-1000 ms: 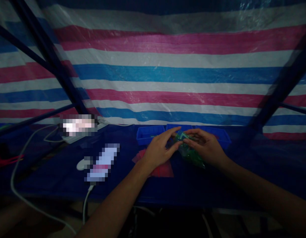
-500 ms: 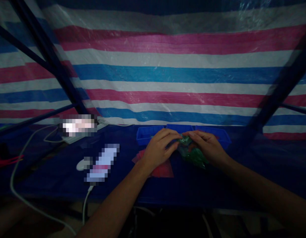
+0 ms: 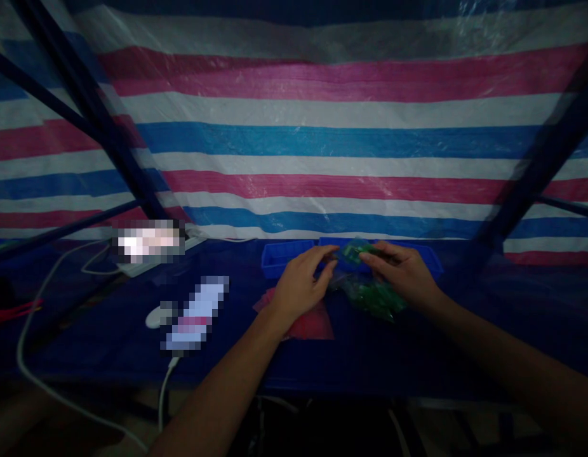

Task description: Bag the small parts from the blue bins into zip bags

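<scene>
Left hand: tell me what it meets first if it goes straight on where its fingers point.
Probably the small green piece pinched in the right hand, just beyond the fingertips of the left hand; depth is unclear.

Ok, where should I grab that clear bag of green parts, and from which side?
Probably pinch the clear bag at its near end, coming from the front right. It lies flat and slack on the blue table, and that end is free, while its far end sits under the right hand, which pinches a small green piece. The left hand blocks the other side.
</scene>
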### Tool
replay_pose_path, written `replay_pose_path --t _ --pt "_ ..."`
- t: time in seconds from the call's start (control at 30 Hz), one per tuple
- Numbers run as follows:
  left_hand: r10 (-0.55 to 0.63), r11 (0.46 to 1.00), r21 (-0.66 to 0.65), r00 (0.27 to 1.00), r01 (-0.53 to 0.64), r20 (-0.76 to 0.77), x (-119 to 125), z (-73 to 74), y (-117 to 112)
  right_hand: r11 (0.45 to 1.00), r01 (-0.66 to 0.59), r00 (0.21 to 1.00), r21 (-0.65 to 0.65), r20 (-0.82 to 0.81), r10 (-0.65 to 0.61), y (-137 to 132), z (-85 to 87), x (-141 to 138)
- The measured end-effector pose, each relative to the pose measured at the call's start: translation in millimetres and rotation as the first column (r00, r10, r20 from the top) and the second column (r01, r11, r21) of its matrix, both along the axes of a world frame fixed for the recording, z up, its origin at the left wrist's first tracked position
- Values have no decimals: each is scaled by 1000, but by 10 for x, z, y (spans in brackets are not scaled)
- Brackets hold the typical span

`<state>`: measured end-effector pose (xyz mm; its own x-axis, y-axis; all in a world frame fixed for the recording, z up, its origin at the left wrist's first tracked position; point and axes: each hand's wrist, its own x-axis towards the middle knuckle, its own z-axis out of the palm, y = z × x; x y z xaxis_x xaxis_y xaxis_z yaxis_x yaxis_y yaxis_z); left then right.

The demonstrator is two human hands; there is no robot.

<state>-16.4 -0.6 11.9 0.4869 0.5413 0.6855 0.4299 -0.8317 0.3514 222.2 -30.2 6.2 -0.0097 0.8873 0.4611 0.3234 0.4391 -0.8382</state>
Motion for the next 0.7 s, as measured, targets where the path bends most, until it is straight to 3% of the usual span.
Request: replay_pose_path --t 0.1,0.2,0.43,0.6,0.7 --pt "27 1000 -7 991 -28 -133 -33 -32 51 956 99 971 278 181 -153 98 55 144" --pt "8 1000 -9 972 -10 -235 -46 -77 72 908 76 910 412 344 -232 208 65 265" --pt "-29 999 -35 930 17 -366 -49 -169 105 897 16 830 441 494 -258 402 -49 362" --pt "-56 998 -56 912 36 -407 -69 -169 121 886 69 815 459 486 -315 455 -50 391" --pt "-51 998 -54 936 34 -349 -62 -138 98 882 104 816 459 467 -339 441 -27 388"
